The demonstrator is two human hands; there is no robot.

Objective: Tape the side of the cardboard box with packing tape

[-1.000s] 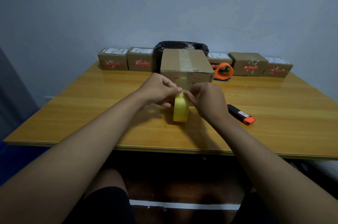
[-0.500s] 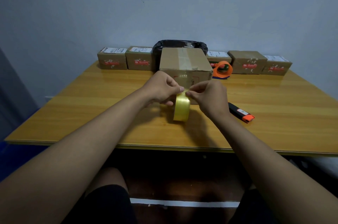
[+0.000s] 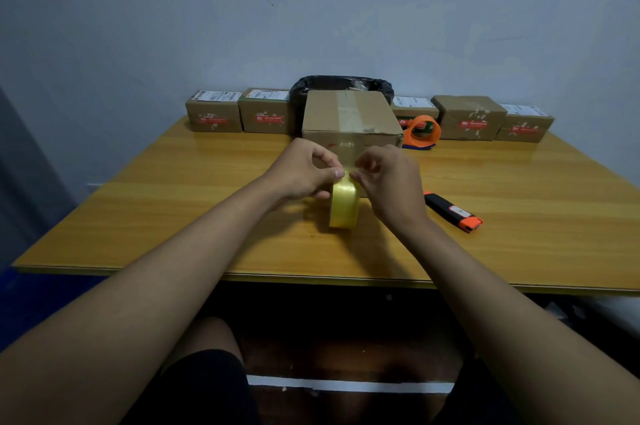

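A yellow roll of packing tape [image 3: 343, 204] stands on edge on the wooden table [image 3: 194, 216], just in front of a brown cardboard box [image 3: 349, 116] that has a tape strip along its top. My left hand [image 3: 303, 170] grips the roll from the left, thumb on its top. My right hand [image 3: 389, 182] pinches at the top of the roll with thumb and forefinger, where the tape end seems to be. The box's near side is partly hidden behind both hands.
A black and orange box cutter [image 3: 453, 212] lies right of my right hand. An orange tape dispenser [image 3: 422, 131] sits beside the box. Several small labelled cartons [image 3: 214, 116] line the back edge, with a black bag-lined bin [image 3: 341, 85] behind the box.
The hands and roll stay in place; my fingers have shifted slightly on the top of the roll. The view has tilted a little.
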